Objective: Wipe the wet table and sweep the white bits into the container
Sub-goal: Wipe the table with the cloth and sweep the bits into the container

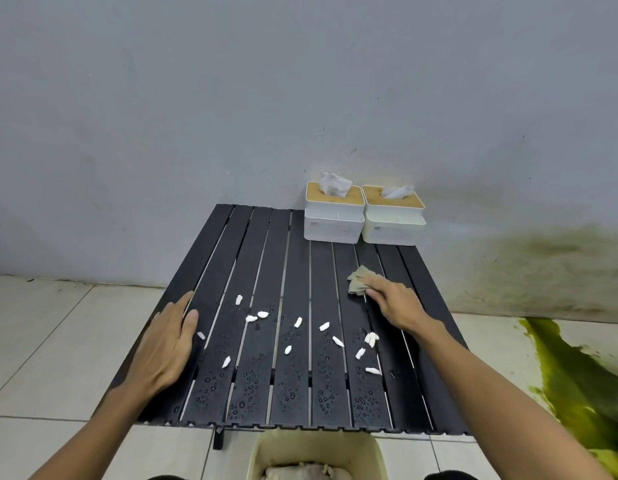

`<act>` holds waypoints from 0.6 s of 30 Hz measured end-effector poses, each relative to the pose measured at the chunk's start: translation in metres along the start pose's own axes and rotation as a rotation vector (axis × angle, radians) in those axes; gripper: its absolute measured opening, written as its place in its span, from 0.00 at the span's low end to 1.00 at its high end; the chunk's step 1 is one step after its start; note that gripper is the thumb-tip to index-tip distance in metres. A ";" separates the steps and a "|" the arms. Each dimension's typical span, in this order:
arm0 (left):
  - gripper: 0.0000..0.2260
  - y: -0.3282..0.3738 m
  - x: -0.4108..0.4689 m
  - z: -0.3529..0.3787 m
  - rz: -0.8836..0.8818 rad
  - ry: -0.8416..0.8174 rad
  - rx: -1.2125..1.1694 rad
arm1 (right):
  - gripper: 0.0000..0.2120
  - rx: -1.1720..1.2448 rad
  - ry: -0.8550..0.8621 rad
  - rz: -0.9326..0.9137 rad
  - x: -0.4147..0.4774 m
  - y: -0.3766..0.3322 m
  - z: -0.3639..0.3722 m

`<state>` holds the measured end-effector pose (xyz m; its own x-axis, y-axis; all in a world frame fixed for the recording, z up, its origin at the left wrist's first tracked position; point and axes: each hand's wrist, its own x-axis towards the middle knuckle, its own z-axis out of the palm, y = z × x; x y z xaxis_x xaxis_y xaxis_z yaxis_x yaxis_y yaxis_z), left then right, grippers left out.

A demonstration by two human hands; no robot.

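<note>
Head view: table slats [297, 271] lengthwise toward wall [196, 98], cloth [357, 284] under right hand [394, 301].

Matt black slatted table [293, 375] beaded wet; soft cloth [358, 283]; glossy plastic tissue boxes [335, 226], wood-look lids.

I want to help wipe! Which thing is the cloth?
Look at the black slatted table. On its far right side, the right hand presses a crumpled olive cloth. Unlike the small white bits nearby, it is greenish and bigger.
</note>
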<state>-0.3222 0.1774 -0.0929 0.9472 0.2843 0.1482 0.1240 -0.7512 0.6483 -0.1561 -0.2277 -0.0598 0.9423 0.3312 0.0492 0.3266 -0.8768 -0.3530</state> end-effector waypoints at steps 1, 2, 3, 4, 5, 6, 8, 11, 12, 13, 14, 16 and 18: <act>0.26 0.000 -0.003 0.001 0.000 0.002 0.007 | 0.17 -0.019 0.013 -0.024 -0.009 -0.003 0.002; 0.27 0.001 -0.006 0.002 0.002 0.007 0.013 | 0.16 -0.027 0.018 -0.042 -0.017 -0.004 0.004; 0.29 0.001 -0.009 0.003 0.006 0.011 0.021 | 0.16 -0.024 0.018 -0.062 -0.028 -0.007 0.005; 0.30 0.001 -0.011 0.004 0.013 0.011 0.033 | 0.16 -0.011 0.018 -0.088 -0.039 -0.009 0.007; 0.31 0.002 -0.014 0.005 0.022 0.009 0.047 | 0.16 -0.003 0.018 -0.118 -0.049 -0.012 0.008; 0.32 0.002 -0.016 0.005 0.029 0.005 0.059 | 0.16 0.008 0.015 -0.147 -0.060 -0.015 0.009; 0.32 0.003 -0.018 0.006 0.033 -0.002 0.066 | 0.16 0.039 0.000 -0.200 -0.079 -0.020 0.010; 0.33 0.006 -0.022 0.007 0.048 -0.008 0.081 | 0.14 0.225 -0.023 -0.244 -0.099 -0.025 0.004; 0.33 0.006 -0.024 0.008 0.057 -0.011 0.092 | 0.14 0.317 -0.007 -0.238 -0.102 -0.026 -0.001; 0.33 0.007 -0.026 0.009 0.069 -0.014 0.104 | 0.15 0.402 0.040 -0.206 -0.103 -0.027 -0.007; 0.32 0.008 -0.028 0.011 0.080 -0.017 0.115 | 0.15 0.466 0.119 -0.156 -0.102 -0.025 -0.011; 0.31 0.010 -0.032 0.014 0.098 -0.024 0.144 | 0.15 0.472 0.266 -0.056 -0.096 -0.016 -0.017; 0.31 0.013 -0.035 0.017 0.109 -0.030 0.170 | 0.17 0.326 0.201 -0.009 -0.091 -0.004 -0.014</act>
<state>-0.3491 0.1478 -0.1022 0.9659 0.1800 0.1863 0.0662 -0.8668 0.4943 -0.2420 -0.2589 -0.0496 0.9457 0.2353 0.2243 0.3249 -0.7064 -0.6288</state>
